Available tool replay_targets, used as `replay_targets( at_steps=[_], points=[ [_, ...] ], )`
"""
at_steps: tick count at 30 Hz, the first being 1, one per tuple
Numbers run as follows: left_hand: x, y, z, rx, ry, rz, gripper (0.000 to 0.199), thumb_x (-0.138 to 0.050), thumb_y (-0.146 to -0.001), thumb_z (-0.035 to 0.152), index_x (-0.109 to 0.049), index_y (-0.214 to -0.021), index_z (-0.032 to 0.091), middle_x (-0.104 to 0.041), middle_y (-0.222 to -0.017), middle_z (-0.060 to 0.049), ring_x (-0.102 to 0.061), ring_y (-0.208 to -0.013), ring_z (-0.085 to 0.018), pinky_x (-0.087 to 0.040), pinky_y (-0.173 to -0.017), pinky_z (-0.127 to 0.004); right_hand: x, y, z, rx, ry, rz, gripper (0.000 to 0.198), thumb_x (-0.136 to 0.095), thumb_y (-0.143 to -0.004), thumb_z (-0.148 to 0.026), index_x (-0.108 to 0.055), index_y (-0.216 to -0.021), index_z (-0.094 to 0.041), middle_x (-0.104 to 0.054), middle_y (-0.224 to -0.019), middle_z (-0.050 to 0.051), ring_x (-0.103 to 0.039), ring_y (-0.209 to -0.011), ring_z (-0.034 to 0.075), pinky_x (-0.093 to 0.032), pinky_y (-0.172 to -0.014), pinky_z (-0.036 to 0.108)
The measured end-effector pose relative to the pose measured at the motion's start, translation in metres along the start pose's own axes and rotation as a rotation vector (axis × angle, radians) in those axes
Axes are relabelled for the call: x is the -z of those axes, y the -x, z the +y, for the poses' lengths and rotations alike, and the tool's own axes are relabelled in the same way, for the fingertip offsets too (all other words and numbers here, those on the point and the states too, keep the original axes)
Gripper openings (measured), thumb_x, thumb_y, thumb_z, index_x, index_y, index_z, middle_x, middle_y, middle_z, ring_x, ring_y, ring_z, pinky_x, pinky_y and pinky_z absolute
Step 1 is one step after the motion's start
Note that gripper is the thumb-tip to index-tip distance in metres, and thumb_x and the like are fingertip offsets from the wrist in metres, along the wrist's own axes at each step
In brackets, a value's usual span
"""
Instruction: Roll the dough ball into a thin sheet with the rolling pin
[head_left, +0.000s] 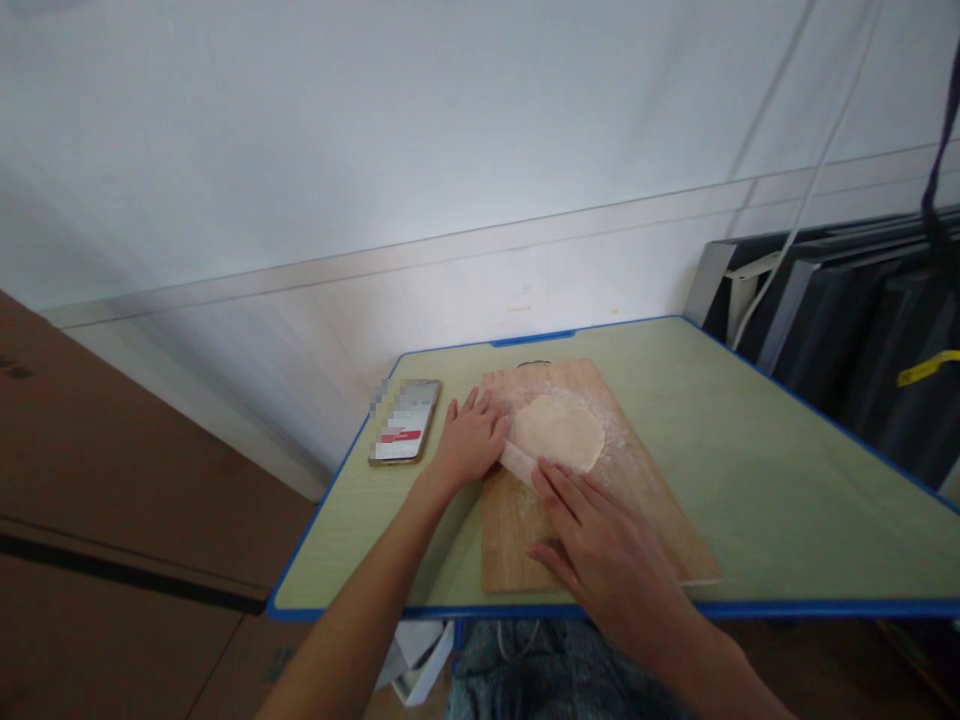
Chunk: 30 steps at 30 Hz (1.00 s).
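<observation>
A pale rolling pin lies slantwise across a wooden board, along the near left edge of a flat, rounded sheet of dough. My left hand holds the pin's far left end, its fingers pointing forward over the board's left edge. At the other end, my right hand presses on the pin with its fingers together and its thumb apart, low over the board. Both palms hide the pin's ends. White flour is scattered on the wood around the dough.
Left of the board, a phone with a lit screen lies on the pale green table, which has a blue rim. A white wall stands behind. Dark flat panels lean at the right, and brown boxes stand at the left.
</observation>
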<state>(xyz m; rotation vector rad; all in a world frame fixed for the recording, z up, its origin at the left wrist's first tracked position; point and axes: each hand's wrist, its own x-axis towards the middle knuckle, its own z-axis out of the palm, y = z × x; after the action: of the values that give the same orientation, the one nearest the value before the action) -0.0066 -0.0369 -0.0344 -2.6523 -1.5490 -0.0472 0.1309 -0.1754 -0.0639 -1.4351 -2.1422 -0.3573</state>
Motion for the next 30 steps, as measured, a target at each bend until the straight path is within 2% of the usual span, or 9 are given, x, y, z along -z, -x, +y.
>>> replay_targets(
  at_steps=[5,10,13,16,19,22,25,30],
  points=[
    [0.003,-0.029,0.019,-0.057,-0.064,0.061,0.046,-0.023,-0.091,0.040,-0.047,-0.126,0.023,-0.040,-0.139,-0.006,-0.028,-0.131,-0.027,-0.021,-0.105,-0.050,-0.006,0.003,0.017,-0.066,-0.012,-0.061,0.043,-0.040,-0.088,-0.032,-0.050,-0.122,-0.007,-0.056,-0.122,0.016,-0.054,-0.110,0.025,-0.045,-0.093,0.043],
    [0.004,-0.054,0.036,-0.131,-0.054,0.050,0.046,-0.022,-0.091,0.043,-0.057,-0.114,0.024,-0.053,-0.127,-0.005,-0.043,-0.119,-0.025,-0.029,-0.100,-0.047,-0.007,0.005,0.037,-0.161,-0.043,-0.108,0.045,-0.035,-0.090,-0.031,-0.049,-0.125,-0.008,-0.047,-0.131,0.015,-0.038,-0.124,0.026,-0.036,-0.100,0.048],
    [0.003,-0.053,0.036,-0.142,-0.065,0.032,0.045,-0.023,-0.090,0.043,-0.055,-0.115,0.023,-0.053,-0.126,-0.006,-0.044,-0.119,-0.025,-0.028,-0.100,-0.048,-0.006,0.006,0.039,-0.187,-0.123,-0.136,0.045,-0.034,-0.089,-0.030,-0.047,-0.128,-0.010,-0.046,-0.133,0.013,-0.036,-0.126,0.024,-0.033,-0.102,0.047],
    [0.004,-0.040,0.027,-0.109,-0.064,0.017,0.046,-0.022,-0.090,0.044,-0.047,-0.124,0.026,-0.048,-0.132,-0.006,-0.037,-0.125,-0.027,-0.026,-0.100,-0.052,-0.005,0.006,0.036,-0.177,-0.189,-0.155,0.045,-0.034,-0.089,-0.028,-0.045,-0.130,-0.012,-0.048,-0.131,0.012,-0.039,-0.124,0.023,-0.034,-0.101,0.048],
    [0.006,-0.024,0.018,-0.071,-0.053,-0.016,0.048,-0.019,-0.091,0.044,-0.039,-0.131,0.028,-0.044,-0.136,-0.005,-0.030,-0.129,-0.027,-0.024,-0.101,-0.055,-0.003,0.007,0.034,-0.159,-0.224,-0.133,0.044,-0.036,-0.089,-0.024,-0.044,-0.130,-0.015,-0.050,-0.130,0.012,-0.043,-0.122,0.023,-0.034,-0.100,0.049],
    [0.007,-0.016,0.014,-0.063,-0.043,-0.013,0.049,-0.017,-0.091,0.043,-0.039,-0.131,0.026,-0.044,-0.136,-0.006,-0.030,-0.130,-0.026,-0.025,-0.102,-0.053,-0.003,0.006,0.034,-0.149,-0.221,-0.106,0.042,-0.037,-0.089,-0.024,-0.046,-0.129,-0.015,-0.051,-0.129,0.012,-0.044,-0.120,0.024,-0.036,-0.099,0.049],
    [0.006,-0.022,0.018,-0.062,-0.038,0.005,0.047,-0.019,-0.091,0.043,-0.045,-0.127,0.027,-0.048,-0.133,-0.005,-0.036,-0.126,-0.026,-0.026,-0.101,-0.053,-0.005,0.007,0.036,-0.143,-0.198,-0.101,0.041,-0.037,-0.089,-0.025,-0.047,-0.127,-0.013,-0.053,-0.127,0.013,-0.046,-0.118,0.024,-0.038,-0.098,0.048],
    [0.005,-0.048,0.030,-0.091,-0.020,0.008,0.046,-0.023,-0.090,0.045,-0.053,-0.118,0.025,-0.053,-0.127,-0.006,-0.045,-0.118,-0.026,-0.032,-0.098,-0.047,-0.009,0.010,0.043,-0.164,-0.180,-0.075,0.040,-0.035,-0.090,-0.027,-0.047,-0.126,-0.012,-0.053,-0.127,0.013,-0.046,-0.119,0.023,-0.038,-0.098,0.048]
  ],
)
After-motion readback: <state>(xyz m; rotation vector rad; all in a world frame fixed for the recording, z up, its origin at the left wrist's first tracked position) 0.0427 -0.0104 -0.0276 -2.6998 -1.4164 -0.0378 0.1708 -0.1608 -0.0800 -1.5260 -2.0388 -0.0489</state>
